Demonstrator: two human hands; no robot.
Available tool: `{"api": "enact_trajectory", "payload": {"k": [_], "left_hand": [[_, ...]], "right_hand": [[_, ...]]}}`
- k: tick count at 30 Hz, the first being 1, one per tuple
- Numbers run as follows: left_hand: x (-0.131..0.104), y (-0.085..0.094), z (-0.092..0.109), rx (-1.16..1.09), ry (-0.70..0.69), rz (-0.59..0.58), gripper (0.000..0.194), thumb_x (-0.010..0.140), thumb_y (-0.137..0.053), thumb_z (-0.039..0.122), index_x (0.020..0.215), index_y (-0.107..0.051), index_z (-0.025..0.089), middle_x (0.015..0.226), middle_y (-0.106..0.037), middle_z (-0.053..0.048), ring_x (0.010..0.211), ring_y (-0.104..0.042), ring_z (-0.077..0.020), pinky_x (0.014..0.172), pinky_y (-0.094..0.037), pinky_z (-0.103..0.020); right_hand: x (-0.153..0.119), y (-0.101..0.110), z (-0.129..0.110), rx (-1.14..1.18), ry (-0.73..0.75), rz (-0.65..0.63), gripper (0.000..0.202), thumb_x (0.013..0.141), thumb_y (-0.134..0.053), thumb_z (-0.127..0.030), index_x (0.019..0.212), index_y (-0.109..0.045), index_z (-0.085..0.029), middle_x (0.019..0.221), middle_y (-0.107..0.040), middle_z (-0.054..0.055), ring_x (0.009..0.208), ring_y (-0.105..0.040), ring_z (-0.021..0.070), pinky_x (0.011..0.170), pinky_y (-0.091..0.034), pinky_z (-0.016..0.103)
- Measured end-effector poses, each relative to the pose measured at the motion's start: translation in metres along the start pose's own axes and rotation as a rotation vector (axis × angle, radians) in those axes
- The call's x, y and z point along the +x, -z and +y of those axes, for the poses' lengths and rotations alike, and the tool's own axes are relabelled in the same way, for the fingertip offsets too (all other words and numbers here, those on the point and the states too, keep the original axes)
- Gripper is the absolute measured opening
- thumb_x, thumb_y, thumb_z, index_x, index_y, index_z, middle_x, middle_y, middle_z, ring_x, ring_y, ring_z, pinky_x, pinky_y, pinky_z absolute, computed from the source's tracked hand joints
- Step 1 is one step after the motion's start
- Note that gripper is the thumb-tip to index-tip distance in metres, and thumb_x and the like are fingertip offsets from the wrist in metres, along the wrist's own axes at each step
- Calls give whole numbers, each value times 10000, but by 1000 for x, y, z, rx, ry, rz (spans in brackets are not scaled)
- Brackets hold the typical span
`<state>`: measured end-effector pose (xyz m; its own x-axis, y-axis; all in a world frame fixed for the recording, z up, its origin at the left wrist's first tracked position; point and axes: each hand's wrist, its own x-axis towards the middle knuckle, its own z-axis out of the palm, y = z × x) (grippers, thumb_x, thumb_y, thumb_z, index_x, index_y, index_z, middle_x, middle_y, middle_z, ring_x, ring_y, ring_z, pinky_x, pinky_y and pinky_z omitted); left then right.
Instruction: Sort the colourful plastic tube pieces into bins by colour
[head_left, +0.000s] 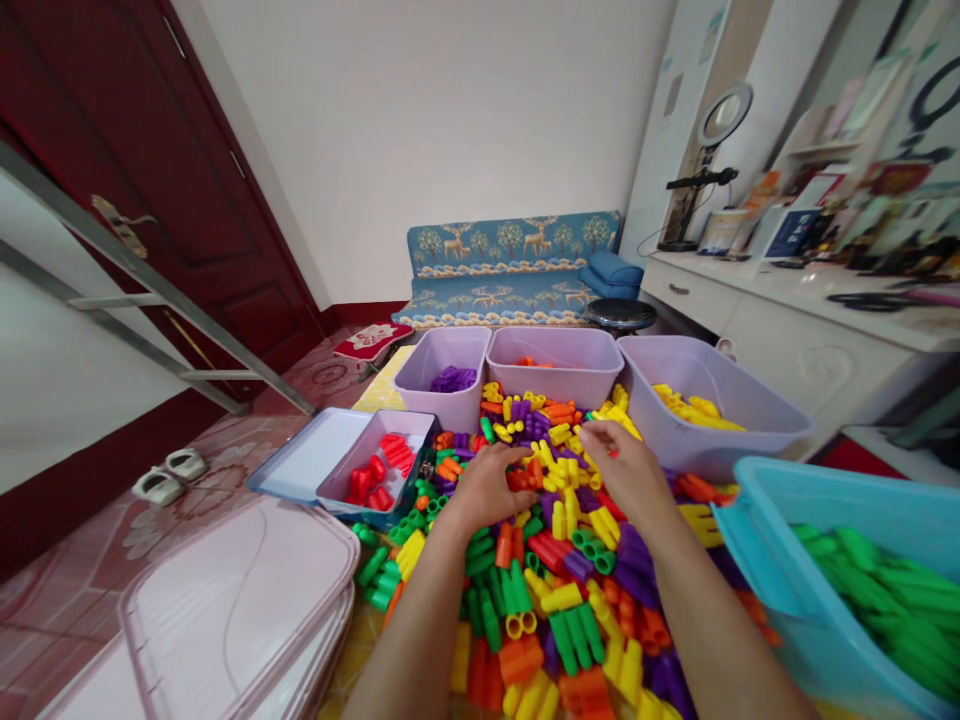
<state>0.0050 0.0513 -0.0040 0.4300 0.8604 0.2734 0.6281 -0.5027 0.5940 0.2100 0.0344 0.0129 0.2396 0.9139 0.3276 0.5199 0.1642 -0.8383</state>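
Note:
Many hollow finger-shaped plastic blocks in yellow, green, orange, red and purple lie in a loose heap (566,600). My left hand (484,485) is low over the middle of it, thumb and index finger around an orange block (529,474). To its right, my right hand (622,460) hovers palm down at the heap's far side, beside yellow blocks (559,465). Its fingers are slightly bent and apart, with no block plainly held. The undersides of both hands are hidden.
Lilac bins hold purple (405,375), orange (555,375) and yellow blocks (772,425). A turquoise bin (757,540) holds green ones; a smaller box (337,490) holds red ones. Stacked lids (240,600) lie at left, near a metal ladder (202,340). A sofa (502,290) stands behind.

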Motion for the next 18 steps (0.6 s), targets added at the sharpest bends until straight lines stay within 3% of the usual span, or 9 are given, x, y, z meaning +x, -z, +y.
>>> {"api": "enact_trajectory", "payload": {"k": [2, 4, 6, 13, 18], "left_hand": [[-1, 0, 0, 68, -7, -42, 626, 595, -745, 226, 1207, -616, 204, 1139, -631, -100, 1053, -574, -283, 945, -451, -404], [-1, -2, 0, 106, -7, -49, 634, 593, -725, 193, 1216, -609, 206, 1143, -630, -100, 1061, -568, -290, 951, -445, -412], [0, -6, -1, 104, -8, -26, 601, 621, -699, 190, 1215, -608, 195, 1141, -638, -102, 1062, -572, -285, 962, -438, -408], [6, -16, -1, -159, -36, 122, 602, 681, -538, 36, 1260, -565, 199, 1197, -648, -74, 1078, -596, -225, 964, -452, -360], [9, -13, 4, -314, -35, 210, 531, 713, -502, 21, 1206, -606, 188, 1187, -654, -69, 1106, -590, -207, 996, -434, -351]], "right_hand": [[-5, -7, 7, -314, -16, -183, 361, 786, -553, -529, 913, -670, -212, 917, -702, 106, 824, -651, 249, 741, -466, 375], [-10, -14, 10, -497, -20, -252, 420, 789, -543, -555, 973, -670, -199, 982, -686, 143, 860, -652, 276, 731, -463, 384], [-13, -20, 10, -537, 5, -290, 463, 800, -529, -554, 1049, -649, -182, 1057, -661, 162, 935, -640, 294, 770, -462, 397], [-16, -34, 3, -51, 120, -402, 499, 748, -623, -289, 1231, -546, -191, 1225, -604, 103, 1125, -564, 245, 969, -418, 405], [-15, -37, -3, 120, 88, -349, 432, 766, -592, -272, 1191, -579, -198, 1185, -635, 87, 1100, -579, 236, 984, -415, 421]]}}
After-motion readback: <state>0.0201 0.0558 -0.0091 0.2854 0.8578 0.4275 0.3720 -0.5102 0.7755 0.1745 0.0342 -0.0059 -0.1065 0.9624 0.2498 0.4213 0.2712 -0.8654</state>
